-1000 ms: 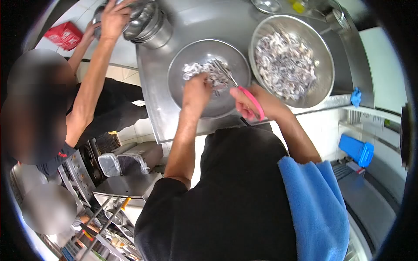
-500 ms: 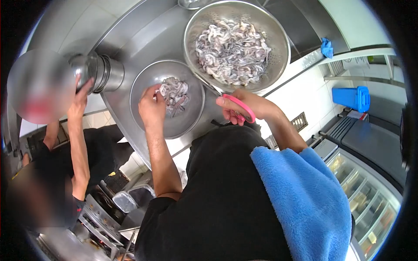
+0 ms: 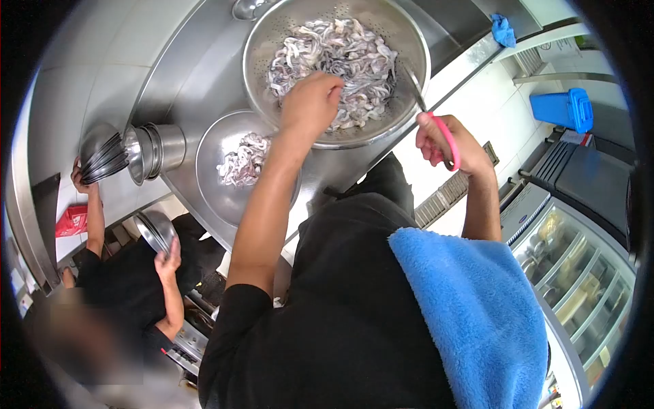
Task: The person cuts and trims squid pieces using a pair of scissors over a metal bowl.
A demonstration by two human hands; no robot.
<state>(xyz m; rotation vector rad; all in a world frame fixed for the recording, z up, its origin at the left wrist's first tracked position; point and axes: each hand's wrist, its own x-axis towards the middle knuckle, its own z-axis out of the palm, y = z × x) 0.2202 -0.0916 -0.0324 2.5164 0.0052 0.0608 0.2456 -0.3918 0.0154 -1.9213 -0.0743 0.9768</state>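
Note:
My left hand [image 3: 310, 105] is over the large perforated colander [image 3: 262, 54], its fingers bent together above the heap of pale and grey squid pieces [image 3: 368, 65]. Whether a piece is between the fingertips cannot be made out. Pink-handled scissors [image 3: 446, 140] are in my right hand [image 3: 453, 143], to the right of the colander, with the blades pointing up toward its rim. Lower left of the colander, the smaller steel bowl [image 3: 211, 170] holds a small pile of squid pieces [image 3: 244, 162], partly behind my left forearm.
At the left, a co-worker holds steel bowls [image 3: 155, 230] and touches a bowl stack [image 3: 102, 153] beside nested steel pots [image 3: 157, 153]. A blue cloth [image 3: 503, 31] lies on the counter's edge. A blue bin [image 3: 562, 109] and a glass-topped cabinet [image 3: 572, 273] are on the right.
My left hand has moved from the smaller bowl to the colander. My right hand has shifted right with the scissors. The co-worker now holds bowls apart from the stack, and the view has turned slightly.

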